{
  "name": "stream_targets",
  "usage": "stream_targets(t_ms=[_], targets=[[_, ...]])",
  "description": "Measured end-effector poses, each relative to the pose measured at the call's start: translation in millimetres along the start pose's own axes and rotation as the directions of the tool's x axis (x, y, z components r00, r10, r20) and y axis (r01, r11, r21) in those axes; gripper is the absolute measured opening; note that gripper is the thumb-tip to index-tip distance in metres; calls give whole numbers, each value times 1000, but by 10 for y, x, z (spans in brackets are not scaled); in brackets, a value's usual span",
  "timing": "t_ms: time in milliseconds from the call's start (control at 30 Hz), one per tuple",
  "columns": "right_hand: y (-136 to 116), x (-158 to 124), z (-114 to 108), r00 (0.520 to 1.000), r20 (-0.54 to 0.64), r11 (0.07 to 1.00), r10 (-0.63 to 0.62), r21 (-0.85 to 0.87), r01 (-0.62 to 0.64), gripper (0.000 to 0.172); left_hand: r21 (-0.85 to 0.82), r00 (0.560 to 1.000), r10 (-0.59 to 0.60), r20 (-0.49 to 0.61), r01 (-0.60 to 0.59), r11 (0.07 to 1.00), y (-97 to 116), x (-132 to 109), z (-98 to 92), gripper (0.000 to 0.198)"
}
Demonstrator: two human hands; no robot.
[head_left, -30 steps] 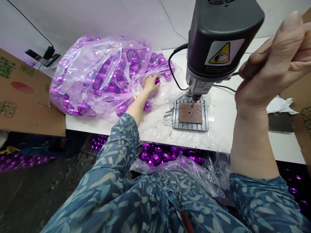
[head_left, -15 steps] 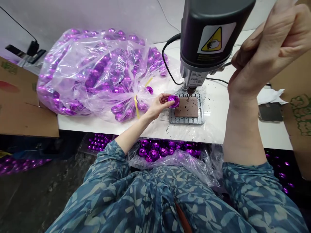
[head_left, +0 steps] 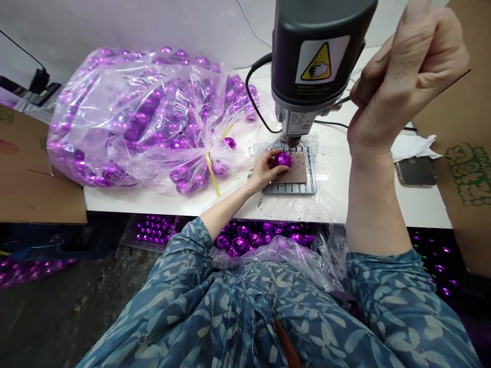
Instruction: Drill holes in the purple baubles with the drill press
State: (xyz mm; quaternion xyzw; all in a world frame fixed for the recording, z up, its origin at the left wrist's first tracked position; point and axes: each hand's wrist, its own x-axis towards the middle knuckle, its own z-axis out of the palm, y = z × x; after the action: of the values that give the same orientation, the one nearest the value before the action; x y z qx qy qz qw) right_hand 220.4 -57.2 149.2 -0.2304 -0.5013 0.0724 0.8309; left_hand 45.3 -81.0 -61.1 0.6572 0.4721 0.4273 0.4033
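My left hand (head_left: 267, 167) pinches a shiny purple faceted ball (head_left: 284, 160) at its left side. The ball rests at or just above the brown board (head_left: 297, 174) on the metal base (head_left: 291, 189) of a small drill press (head_left: 322, 56). Close over the ball is the drill chuck (head_left: 294, 141); whether the bit touches it I cannot tell. My right hand (head_left: 406, 76) is raised beside the press, fist closed round the end of its feed lever (head_left: 341, 102), whose grip is hidden by my fingers.
A tied clear bag (head_left: 153, 117) of purple balls lies on the white table (head_left: 184, 203). Below the table's front edge, an open plastic bag holds more balls (head_left: 241, 244). A phone (head_left: 415, 172), white tissue (head_left: 414, 146) and cardboard box (head_left: 456, 153) are at the right. Dark shavings surround the base.
My left hand has moved the ball rightward, from the board's left edge to beneath the chuck. My right hand stays closed on the lever. The whole view has shifted slightly.
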Motion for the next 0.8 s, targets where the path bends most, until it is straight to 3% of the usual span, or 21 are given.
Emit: stream_targets(t_ms=[167, 467, 800], targets=[[-12, 0, -4, 1000, -1, 1000, 0, -4, 0, 74, 61, 997, 68, 23, -69, 996, 101, -49, 85, 60], [-76, -38, -11, 1000, -20, 999, 21, 31, -20, 72, -22, 993, 98, 65, -97, 995, 32, -105, 156, 58], [-156, -405, -194, 997, -72, 997, -11, 72, 16, 78, 12, 992, 115, 60, -116, 993, 31, -109, 154, 57]])
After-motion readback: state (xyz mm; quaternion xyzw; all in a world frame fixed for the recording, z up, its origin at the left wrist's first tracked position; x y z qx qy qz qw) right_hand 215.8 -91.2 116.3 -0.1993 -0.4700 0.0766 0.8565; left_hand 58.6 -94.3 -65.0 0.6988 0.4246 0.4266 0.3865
